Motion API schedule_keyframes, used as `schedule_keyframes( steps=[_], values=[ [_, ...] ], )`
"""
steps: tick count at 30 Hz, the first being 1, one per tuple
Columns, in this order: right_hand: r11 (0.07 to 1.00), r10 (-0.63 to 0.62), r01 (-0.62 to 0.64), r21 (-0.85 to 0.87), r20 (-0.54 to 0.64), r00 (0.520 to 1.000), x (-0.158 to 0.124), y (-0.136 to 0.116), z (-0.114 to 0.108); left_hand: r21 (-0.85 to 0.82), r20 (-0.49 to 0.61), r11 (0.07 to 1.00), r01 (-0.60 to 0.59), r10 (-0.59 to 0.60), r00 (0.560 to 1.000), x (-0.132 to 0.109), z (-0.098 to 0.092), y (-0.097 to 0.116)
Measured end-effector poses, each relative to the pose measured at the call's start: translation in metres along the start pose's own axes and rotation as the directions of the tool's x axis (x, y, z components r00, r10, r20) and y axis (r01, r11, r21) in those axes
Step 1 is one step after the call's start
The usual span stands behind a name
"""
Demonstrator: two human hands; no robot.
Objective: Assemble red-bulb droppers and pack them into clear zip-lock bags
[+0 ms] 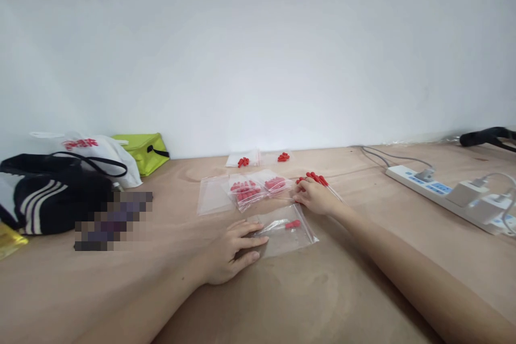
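Note:
My left hand (236,250) lies with its fingers spread on the left edge of a clear zip bag (278,246). A single small red rubber-like piece (293,224) shows at this bag; whether inside or on top I cannot tell. Beyond the bag, my right hand (312,196) bends its fingers down beside a row of red-tipped thin sticks (317,178), dropper-like in shape. Its fingertips are close together with a bit of red near them, and what they grip is mostly hidden. Left of it are filled zip bags of red pieces (244,191).
Flat empty bags (215,194) lie left of the filled ones. Two bags with loose red pieces (243,162) sit by the wall. A power strip (441,191) with chargers runs along the right. Black bag (64,193), white bag (102,153) and lime-green bag (143,151) stand left.

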State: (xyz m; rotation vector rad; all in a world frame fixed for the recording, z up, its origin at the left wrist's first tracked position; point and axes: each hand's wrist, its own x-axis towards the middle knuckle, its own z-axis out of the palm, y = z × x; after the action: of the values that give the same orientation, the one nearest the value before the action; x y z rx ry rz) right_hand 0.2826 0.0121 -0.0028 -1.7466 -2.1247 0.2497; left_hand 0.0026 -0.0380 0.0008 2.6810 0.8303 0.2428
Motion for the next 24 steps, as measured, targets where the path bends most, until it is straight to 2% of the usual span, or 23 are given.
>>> schedule_keyframes(
  steps=[5,8,12,16,20,24],
  values=[
    [0.993,-0.019,0.031,-0.116,0.104,0.994,0.000,0.007,0.000,-0.010,0.002,1.000,0.019,-0.019,1.000,0.001,0.000,0.001],
    [0.988,-0.047,0.053,-0.146,0.042,0.998,-0.005,0.010,-0.003,-0.013,0.000,1.000,0.013,-0.013,1.000,0.000,0.000,0.000],
    [0.995,-0.099,0.099,-0.004,-0.024,0.995,-0.027,0.024,-0.014,-0.019,-0.002,1.000,0.002,-0.002,1.000,-0.001,0.000,-0.002],
    [0.985,-0.090,0.092,0.148,-0.019,0.996,-0.057,0.050,-0.030,-0.032,-0.008,0.999,0.003,-0.003,1.000,0.000,0.000,-0.001],
    [0.986,-0.034,0.032,0.165,0.009,0.999,-0.073,0.070,-0.044,-0.025,0.002,1.000,0.014,-0.014,1.000,0.001,-0.001,0.000],
    [0.986,-0.039,0.035,0.162,0.023,0.999,-0.074,0.074,-0.048,-0.032,0.014,0.999,0.018,-0.017,1.000,0.000,-0.002,0.001]
  ],
)
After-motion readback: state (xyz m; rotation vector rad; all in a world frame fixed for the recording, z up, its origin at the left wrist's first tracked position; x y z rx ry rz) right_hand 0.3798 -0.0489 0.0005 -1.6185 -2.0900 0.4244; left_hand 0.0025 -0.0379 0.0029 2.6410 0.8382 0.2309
